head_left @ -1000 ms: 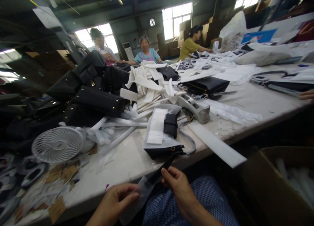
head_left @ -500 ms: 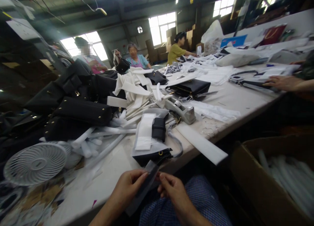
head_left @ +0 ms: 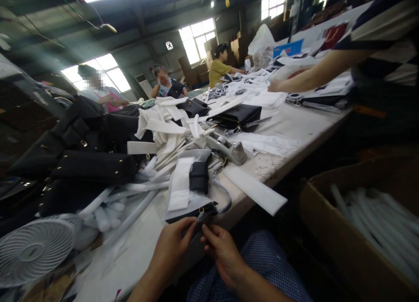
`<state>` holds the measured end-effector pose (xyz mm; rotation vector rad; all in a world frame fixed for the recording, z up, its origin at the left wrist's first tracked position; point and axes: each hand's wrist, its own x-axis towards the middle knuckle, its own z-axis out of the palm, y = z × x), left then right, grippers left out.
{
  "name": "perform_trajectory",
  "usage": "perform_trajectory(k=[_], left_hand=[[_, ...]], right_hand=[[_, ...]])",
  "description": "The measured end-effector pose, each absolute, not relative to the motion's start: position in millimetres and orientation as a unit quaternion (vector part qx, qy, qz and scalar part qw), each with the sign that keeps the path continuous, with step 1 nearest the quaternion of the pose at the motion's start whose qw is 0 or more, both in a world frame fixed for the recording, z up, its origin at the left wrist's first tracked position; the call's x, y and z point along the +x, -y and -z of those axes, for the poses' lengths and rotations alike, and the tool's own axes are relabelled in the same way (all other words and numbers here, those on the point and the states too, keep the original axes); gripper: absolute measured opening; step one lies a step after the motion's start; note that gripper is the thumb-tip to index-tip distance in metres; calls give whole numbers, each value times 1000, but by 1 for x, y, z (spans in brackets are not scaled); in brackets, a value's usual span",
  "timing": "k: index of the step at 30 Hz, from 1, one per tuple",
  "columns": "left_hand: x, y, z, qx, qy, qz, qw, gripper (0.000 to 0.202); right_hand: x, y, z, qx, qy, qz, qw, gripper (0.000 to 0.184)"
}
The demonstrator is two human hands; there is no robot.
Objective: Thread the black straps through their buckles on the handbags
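Note:
My left hand [head_left: 173,245] is closed in a pinch at the table edge, fingertips on a small bunched piece of greyish translucent wrapping sheet [head_left: 203,217]. My right hand [head_left: 222,252] pinches the same piece from the other side, thumb uppermost. What lies inside the bunched sheet is hidden. Just beyond my fingers rests a black handbag [head_left: 186,214] with a gold ring, partly covered by a translucent sheet. On it lie a white foam piece [head_left: 181,184] and a small black folded leather piece [head_left: 199,177]. A plastic-wrapped strap [head_left: 225,195] curves at its right side.
Black bags [head_left: 94,166] are heaped at left, behind a white fan [head_left: 36,252]. White foam strips [head_left: 166,129] lie piled mid-table; a foam board [head_left: 255,188] overhangs the edge. A carton [head_left: 314,214] of white tubes stands right. A co-worker's arm [head_left: 314,77] reaches across the table.
The translucent sheet, hanging flat between my hands before, is now bunched small at my fingertips. My hands are closer together. At right, the co-worker's arm reaches farther over the table. The view has shifted.

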<state>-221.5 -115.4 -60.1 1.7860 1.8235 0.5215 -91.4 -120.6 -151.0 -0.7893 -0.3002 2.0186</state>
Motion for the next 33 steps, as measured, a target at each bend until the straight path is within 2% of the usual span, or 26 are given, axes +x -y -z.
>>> perform_trajectory(k=[11, 24, 33], left_hand=[[-226, 125, 67, 613, -733, -220, 198, 32], [-226, 121, 75, 608, -725, -255, 201, 30], [-228, 118, 70, 620, -717, -250, 201, 28]], right_hand=[[-96, 118, 142, -330, 63, -833, 440, 50], [-97, 119, 147, -366, 62, -798, 474, 53], [-99, 120, 141, -365, 108, -800, 463, 57]])
